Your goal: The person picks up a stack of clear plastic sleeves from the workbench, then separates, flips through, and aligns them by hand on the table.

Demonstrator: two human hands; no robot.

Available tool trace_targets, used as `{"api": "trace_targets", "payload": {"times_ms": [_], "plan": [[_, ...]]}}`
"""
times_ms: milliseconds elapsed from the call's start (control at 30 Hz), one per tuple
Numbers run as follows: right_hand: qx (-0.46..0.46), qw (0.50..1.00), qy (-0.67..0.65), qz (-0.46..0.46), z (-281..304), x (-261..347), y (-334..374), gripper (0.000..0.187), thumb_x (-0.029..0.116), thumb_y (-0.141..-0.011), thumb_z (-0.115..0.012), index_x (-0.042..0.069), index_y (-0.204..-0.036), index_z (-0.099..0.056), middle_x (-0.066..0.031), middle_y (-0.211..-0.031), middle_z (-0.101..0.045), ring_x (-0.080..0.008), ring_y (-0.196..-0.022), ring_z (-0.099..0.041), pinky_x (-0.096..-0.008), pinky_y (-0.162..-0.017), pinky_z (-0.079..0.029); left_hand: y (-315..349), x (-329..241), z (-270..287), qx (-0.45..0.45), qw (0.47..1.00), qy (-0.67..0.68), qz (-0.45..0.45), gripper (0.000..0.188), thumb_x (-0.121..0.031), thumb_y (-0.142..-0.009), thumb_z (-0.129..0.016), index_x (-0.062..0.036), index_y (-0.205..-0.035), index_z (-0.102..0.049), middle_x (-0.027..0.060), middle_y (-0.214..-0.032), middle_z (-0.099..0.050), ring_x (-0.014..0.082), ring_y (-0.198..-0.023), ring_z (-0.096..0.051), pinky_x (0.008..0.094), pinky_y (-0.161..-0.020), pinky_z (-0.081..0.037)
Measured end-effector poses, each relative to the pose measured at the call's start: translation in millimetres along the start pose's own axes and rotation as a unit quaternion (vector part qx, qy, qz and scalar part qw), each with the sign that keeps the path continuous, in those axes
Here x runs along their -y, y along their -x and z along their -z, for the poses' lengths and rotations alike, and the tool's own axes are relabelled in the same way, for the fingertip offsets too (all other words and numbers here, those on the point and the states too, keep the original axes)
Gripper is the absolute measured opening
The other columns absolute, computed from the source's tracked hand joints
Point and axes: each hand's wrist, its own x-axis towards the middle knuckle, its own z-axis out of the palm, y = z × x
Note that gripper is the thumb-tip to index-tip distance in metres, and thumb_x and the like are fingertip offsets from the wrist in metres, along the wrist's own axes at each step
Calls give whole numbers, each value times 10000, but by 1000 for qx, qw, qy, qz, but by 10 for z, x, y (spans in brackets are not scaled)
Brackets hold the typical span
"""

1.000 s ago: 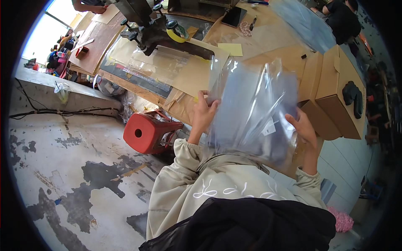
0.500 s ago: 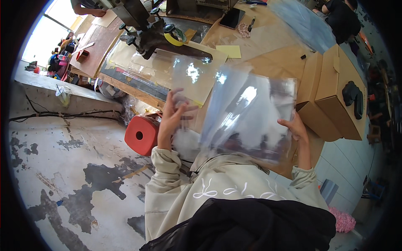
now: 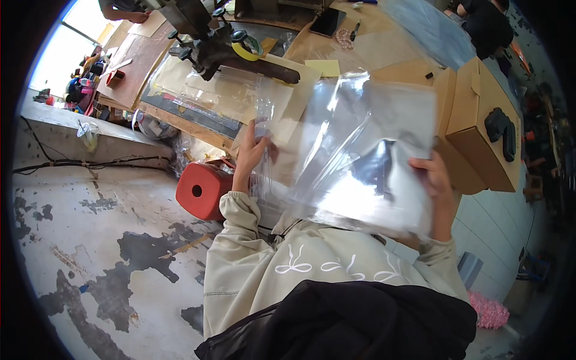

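A shiny stack of clear plastic sheets [image 3: 354, 156] is tilted up in front of my body, above the table's near edge. My right hand [image 3: 437, 177] is closed on its right side, thumb on the front and the other fingers mostly hidden behind. Left of the stack, my left hand [image 3: 251, 153] pinches a separate clear plastic sheet [image 3: 264, 102], whose see-through edges are hard to follow. Beyond that hand, more clear film [image 3: 225, 90] lies on the work table under the dark metal press [image 3: 240, 63], with a roll of yellow-green tape [image 3: 246, 47] on the press.
Cardboard boxes [image 3: 483, 129] stand at the right, a black object [image 3: 504, 133] on one. A red box-like stool [image 3: 204, 191] is at my left. A phone [image 3: 327, 23], pen [image 3: 356, 30], bead bracelet [image 3: 344, 39] and yellow notepad [image 3: 323, 68] lie farther back. Other people work at the far left and right.
The stack has come up and tilted more, its glare spreading lower. My left hand's fingers, spread and blurred before, have closed on the sheet at the left. My right hand has risen slightly.
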Motion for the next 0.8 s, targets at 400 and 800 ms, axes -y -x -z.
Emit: {"api": "trace_targets", "payload": {"times_ms": [400,800], "plan": [[-51,979,-154,125,150,1235,1418,299,160,-826,-496,-45,-1041,-532,-130,-962,-596,-231,-849,-592,-307,-797,-465,250,-606,-477,-195,660,-698,-199,502,-56,-736,-516,-1,-1213,-369,169,-1035,-499,287,-910,-517,368,-744,-421],[-173,960,-136,173,232,1175,1382,323,231,-866,-450,-43,-996,-562,-137,-941,-609,-202,-823,-600,-285,-736,-478,816,-550,-899,206,914,-267,-225,411,-65,-776,-535,-9,-1164,-411,151,-1139,-420,317,-980,-467,369,-795,-436]]}}
